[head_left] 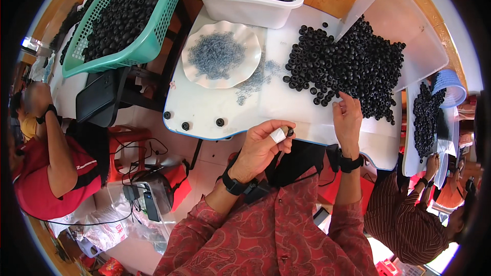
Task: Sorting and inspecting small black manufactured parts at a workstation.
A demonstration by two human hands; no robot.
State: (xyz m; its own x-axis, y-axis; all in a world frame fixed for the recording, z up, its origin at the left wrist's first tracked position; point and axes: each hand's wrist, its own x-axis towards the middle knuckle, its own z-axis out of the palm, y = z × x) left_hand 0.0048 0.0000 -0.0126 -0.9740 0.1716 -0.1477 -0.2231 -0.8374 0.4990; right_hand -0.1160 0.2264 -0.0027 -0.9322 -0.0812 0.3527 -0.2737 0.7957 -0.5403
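My left hand [260,148], a white wrap around its thumb, pinches a small round black ring-like piece [290,131] just off the table's near edge. My right hand [348,122] reaches to the near edge of a heap of the same black pieces [353,66]. Its index finger touches the heap, the thumb a little apart from it, and nothing shows between them. Left of the heap, a white scalloped plate [244,74] bears many small clear rings [215,53], and more of these lie scattered beside it. Several single black pieces [220,122] sit along the table's near left edge.
Behind the plate stands a white tub [250,10] partly filled with black pieces. A translucent bin [417,36] lies tipped behind the heap. At the far left is a green basket [138,53] full of black pieces. People work at both sides; the white table [204,107] ends just before me.
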